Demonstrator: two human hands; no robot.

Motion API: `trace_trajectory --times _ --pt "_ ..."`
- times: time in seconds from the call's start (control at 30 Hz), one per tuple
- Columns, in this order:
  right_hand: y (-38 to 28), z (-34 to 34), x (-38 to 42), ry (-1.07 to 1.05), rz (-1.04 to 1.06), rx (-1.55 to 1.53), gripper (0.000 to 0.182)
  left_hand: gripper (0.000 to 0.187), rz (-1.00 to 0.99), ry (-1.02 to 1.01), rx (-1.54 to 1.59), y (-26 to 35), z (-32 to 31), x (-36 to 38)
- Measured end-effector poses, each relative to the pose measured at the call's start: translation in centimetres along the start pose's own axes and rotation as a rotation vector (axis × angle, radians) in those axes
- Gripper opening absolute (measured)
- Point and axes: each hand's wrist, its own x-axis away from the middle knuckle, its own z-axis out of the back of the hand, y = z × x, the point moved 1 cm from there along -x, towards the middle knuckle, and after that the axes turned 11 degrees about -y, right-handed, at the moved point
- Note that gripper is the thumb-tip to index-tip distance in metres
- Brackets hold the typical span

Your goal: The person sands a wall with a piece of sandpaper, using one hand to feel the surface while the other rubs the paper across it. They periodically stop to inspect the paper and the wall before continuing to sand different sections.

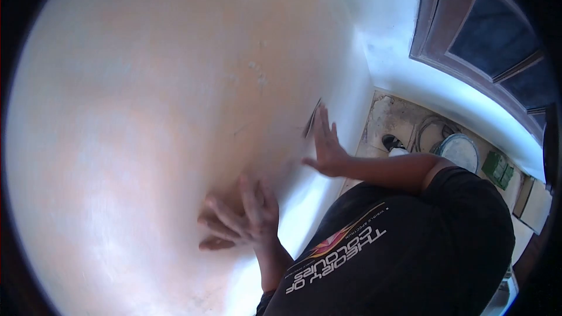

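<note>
My left hand (244,217) is against the pale, patchy wall (146,111), fingers spread and nothing in them. Higher up the same wall, toward the corner, my right hand (329,145) lies with its fingers stretched out. Along those fingers shows the dark edge of a thin sheet (312,119) that looks like sandpaper, held against the wall; most of it is hidden. Several small whitish chips or marks (256,71) dot the surface above my hands.
To the right stands a brown wooden frame with dark glass panes (494,29). On the dusty floor (383,120) below are a round whitish bucket (459,152), a coiled hose or cable (426,131), a dark shoe (392,142) and a green packet (497,169).
</note>
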Motion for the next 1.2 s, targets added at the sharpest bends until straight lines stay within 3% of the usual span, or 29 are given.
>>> trace_trajectory --times 0.13,0.2,0.27,0.33,0.4,0.43,0.5,0.53,0.6,0.7,0.8,0.93,1.0,1.13,1.2 --pt "4.8 3.2 -5.9 0.354 -0.022 -0.198 0.105 0.045 -0.030 0.010 0.098 -0.2 -0.1 1.1" --pt "4.4 4.5 -5.5 0.355 -0.109 -0.209 0.104 0.040 -0.132 -0.139 0.253 -0.3 0.8 2.0" --pt "3.0 1.6 -3.2 0.351 0.081 -0.060 0.103 0.040 -0.162 -0.127 0.337 -0.9 1.5 2.8" --pt "-0.9 0.3 0.3 0.245 0.024 -0.027 0.102 0.042 -0.276 -0.240 0.554 -2.2 2.0 3.7" --pt "-1.3 -1.7 1.1 0.345 0.142 -0.073 0.087 0.042 -0.313 -0.236 0.570 -2.9 1.7 4.1" --pt "-1.2 -2.0 1.0 0.353 0.145 -0.073 0.087 0.041 -0.336 -0.246 0.583 -3.1 1.5 4.6" --pt "-1.2 -1.9 0.8 0.504 0.126 -0.111 0.064 0.041 -0.375 -0.198 0.508 -2.9 0.8 5.2" --pt "-1.2 -2.0 0.5 0.525 0.122 -0.116 0.064 0.040 -0.406 -0.146 0.436 -2.6 0.6 5.3" --pt "-2.0 -1.8 -0.6 0.637 0.108 -0.479 0.049 0.039 -0.400 -0.118 0.459 -2.3 0.7 5.3" --pt "-2.8 -2.9 -1.3 0.787 0.064 -0.433 0.047 0.037 -0.381 -0.084 0.473 -2.1 0.4 5.3" --pt "-3.9 -2.3 -0.9 0.690 -0.056 -0.471 0.050 0.036 -0.370 -0.069 0.434 -2.0 0.4 5.2" --pt "-3.1 -3.4 -1.5 0.735 0.025 -0.254 0.054 0.035 -0.323 -0.047 0.369 -1.3 0.3 4.8" --pt "-3.0 -3.3 -1.2 0.593 -0.024 -0.226 0.063 0.038 -0.305 -0.038 0.342 -1.0 0.2 4.8" --pt "-0.4 -0.5 -4.4 0.559 -0.121 -0.272 0.064 0.040 -0.188 0.037 0.266 -0.3 -0.5 4.5" --pt "1.4 4.3 -6.6 0.494 -0.265 -0.735 0.062 0.039 -0.173 0.026 0.201 -0.2 -0.6 4.3"
